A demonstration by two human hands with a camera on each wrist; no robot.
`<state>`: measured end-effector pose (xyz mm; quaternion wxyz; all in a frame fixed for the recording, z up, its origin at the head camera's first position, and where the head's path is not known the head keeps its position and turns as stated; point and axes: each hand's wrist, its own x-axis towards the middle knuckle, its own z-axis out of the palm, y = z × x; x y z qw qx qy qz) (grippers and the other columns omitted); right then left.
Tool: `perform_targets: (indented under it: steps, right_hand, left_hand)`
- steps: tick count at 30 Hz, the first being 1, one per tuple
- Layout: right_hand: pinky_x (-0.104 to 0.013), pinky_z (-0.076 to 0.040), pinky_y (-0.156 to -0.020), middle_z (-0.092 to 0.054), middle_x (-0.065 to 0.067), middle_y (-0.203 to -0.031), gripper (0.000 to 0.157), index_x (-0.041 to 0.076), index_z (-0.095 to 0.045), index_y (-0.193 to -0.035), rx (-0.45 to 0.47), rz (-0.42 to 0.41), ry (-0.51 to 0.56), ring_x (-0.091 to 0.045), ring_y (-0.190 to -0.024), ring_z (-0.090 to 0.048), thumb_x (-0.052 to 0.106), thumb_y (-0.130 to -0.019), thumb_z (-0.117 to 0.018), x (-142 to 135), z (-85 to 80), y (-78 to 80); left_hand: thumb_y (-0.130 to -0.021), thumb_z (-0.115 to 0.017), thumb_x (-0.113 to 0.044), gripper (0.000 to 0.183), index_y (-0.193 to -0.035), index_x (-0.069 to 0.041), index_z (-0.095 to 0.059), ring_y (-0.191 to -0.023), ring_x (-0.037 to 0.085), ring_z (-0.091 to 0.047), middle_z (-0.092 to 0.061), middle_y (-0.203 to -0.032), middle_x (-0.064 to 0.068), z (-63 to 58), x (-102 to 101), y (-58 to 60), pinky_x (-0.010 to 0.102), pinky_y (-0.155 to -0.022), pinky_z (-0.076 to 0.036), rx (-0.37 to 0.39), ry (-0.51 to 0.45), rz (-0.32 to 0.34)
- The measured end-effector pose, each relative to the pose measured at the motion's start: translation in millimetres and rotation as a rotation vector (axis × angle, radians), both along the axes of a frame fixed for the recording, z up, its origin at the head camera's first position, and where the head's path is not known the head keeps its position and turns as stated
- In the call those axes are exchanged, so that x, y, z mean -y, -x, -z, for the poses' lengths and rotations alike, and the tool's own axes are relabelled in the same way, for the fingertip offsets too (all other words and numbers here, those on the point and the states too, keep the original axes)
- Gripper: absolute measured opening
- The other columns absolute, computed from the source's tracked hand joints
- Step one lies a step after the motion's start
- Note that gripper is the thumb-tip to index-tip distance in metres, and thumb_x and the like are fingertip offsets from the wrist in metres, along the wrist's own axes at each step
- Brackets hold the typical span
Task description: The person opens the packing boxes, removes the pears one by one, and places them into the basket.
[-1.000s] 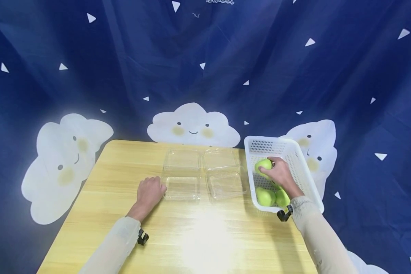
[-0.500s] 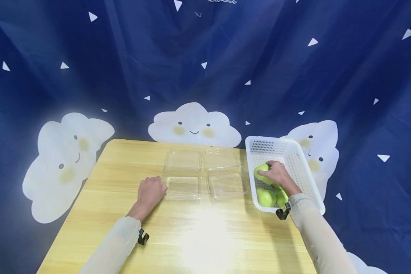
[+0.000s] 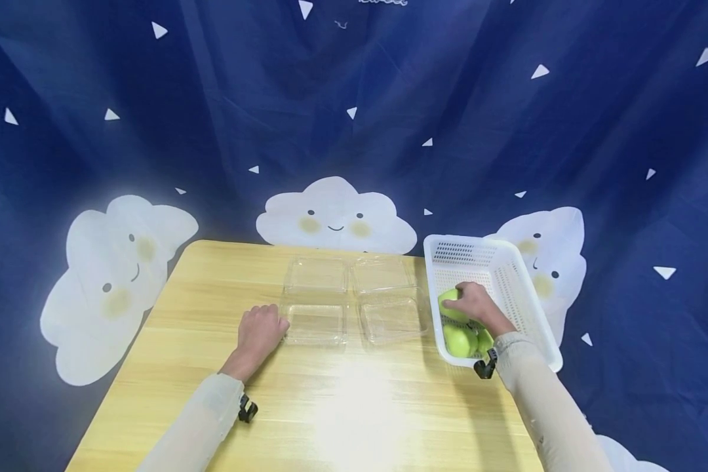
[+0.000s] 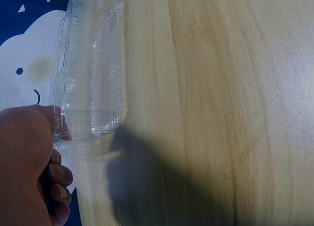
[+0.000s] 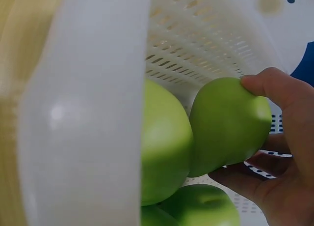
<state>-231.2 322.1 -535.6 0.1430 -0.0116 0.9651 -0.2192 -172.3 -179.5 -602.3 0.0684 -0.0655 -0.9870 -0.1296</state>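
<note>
My right hand (image 3: pixel 476 305) grips a green apple (image 5: pixel 228 123) inside the white plastic basket (image 3: pixel 435 314), thumb on one side and fingers on the other. That apple sits against another green apple (image 5: pixel 164 142); more green apples (image 5: pixel 206 206) lie beneath, partly hidden by the basket wall and hand. On the left, my left hand (image 3: pixel 261 334) has curled fingers and rests at the left edge of an open clear plastic clamshell box (image 3: pixel 314 324). In the left wrist view its thumb is seen through the clear rim (image 4: pixel 60 88), which it pinches at the corner.
A second open clamshell box (image 3: pixel 392 318) stands between the first one and the basket. All rest on a wooden table (image 3: pixel 283 406), whose back edge meets a dark blue curtain (image 3: pixel 307 118) with cloud prints. Black cameras are strapped to both wrists.
My right hand has brought its apple slightly nearer to me and lower in the basket, up to the other apples. My left hand keeps its place at the box.
</note>
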Motion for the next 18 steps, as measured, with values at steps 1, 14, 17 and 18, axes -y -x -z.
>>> perform_targets:
  steps: [1,14,17,18]
  right_hand:
    - [-0.058,-0.053,-0.105,-0.063,-0.038,-0.128,0.08,-0.017,-0.051,-0.138,0.005,0.001,-0.002,-0.046,-0.113,-0.066,0.04,-0.087,-0.074,0.3,0.7,0.0]
    - [-0.057,-0.055,-0.102,-0.065,-0.037,-0.125,0.079,-0.018,-0.052,-0.136,0.022,-0.032,-0.012,-0.043,-0.109,-0.068,0.038,-0.086,-0.075,0.4,9.2,4.2]
    - [-0.056,-0.055,-0.102,-0.066,-0.036,-0.125,0.08,-0.017,-0.052,-0.136,0.032,-0.026,-0.019,-0.042,-0.109,-0.068,0.039,-0.086,-0.076,0.1,9.7,3.2]
    - [-0.057,-0.055,-0.102,-0.065,-0.036,-0.125,0.08,-0.018,-0.051,-0.137,0.036,-0.027,-0.018,-0.043,-0.109,-0.068,0.039,-0.086,-0.076,0.3,9.5,2.7]
  left_hand:
    - [-0.091,-0.061,-0.018,0.031,-0.064,-0.01,-0.048,-0.059,0.027,-0.048,-0.051,-0.06,0.006,-0.1,-0.5,0.0,0.044,-0.062,-0.048,-0.005,-0.002,-0.001]
    - [-0.09,-0.062,-0.017,0.031,-0.064,-0.01,-0.047,-0.059,0.027,-0.047,-0.049,-0.059,0.006,-0.2,0.0,-0.2,0.044,-0.06,-0.047,-0.018,-0.001,0.007]
    - [-0.089,-0.061,-0.016,0.03,-0.063,-0.01,-0.047,-0.058,0.027,-0.046,-0.049,-0.058,0.006,-0.5,0.1,-0.6,0.044,-0.06,-0.046,-0.024,0.002,0.009]
    - [-0.089,-0.06,-0.016,0.03,-0.063,-0.01,-0.047,-0.058,0.026,-0.046,-0.049,-0.058,0.006,-0.5,0.3,-0.8,0.044,-0.059,-0.046,-0.025,0.004,0.009]
